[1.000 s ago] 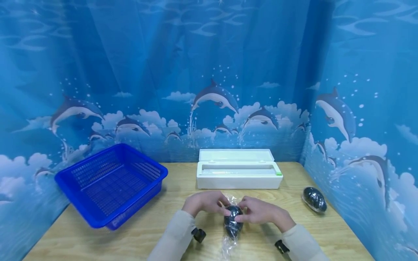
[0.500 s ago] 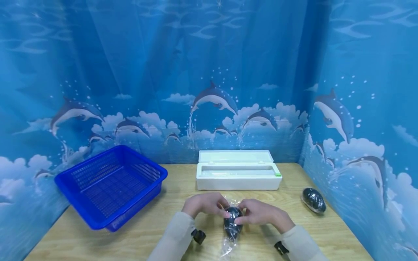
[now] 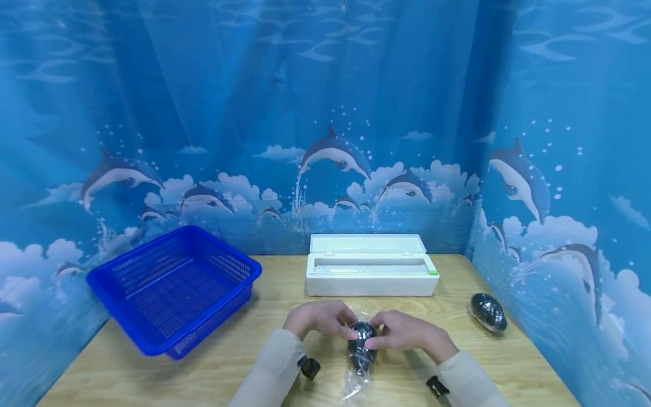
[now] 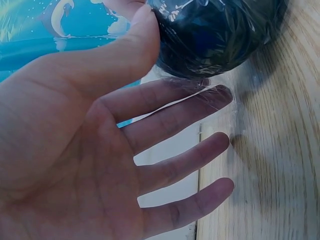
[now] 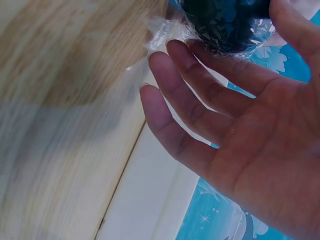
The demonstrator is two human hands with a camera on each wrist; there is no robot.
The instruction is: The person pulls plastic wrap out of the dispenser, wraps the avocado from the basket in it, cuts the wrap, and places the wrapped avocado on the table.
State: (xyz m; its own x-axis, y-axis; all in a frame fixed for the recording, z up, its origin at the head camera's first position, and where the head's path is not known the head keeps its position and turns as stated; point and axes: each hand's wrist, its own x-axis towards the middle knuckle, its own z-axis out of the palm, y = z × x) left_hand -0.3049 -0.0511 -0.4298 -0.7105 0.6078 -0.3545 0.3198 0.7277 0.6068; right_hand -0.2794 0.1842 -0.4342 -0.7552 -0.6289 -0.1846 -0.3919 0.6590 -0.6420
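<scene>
A dark, glossy egg-shaped object (image 3: 362,349) lies on the table between the two hands, wrapped in clear plastic film (image 3: 354,385) whose loose end trails toward the near edge. My left hand (image 3: 324,320) holds its left side; in the left wrist view that thumb presses the dark object (image 4: 215,45) while the other fingers spread below, two of them at the film. From the right, my right hand (image 3: 406,332) holds the same object, its thumb on top. The right wrist view shows the lower fingers (image 5: 177,120) apart from it, near crumpled film (image 5: 170,35).
Behind the hands stands a white box (image 3: 372,285) with its lid raised, a green piece at its right end. A blue perforated basket (image 3: 175,345) sits at the left. Another wrapped dark oval object (image 3: 489,312) lies at the right. A dolphin-print curtain (image 3: 285,85) encloses the table.
Both hands stay on the wrapped object almost unmoved. The whole view has shifted very slightly; nothing has been taken up or let go.
</scene>
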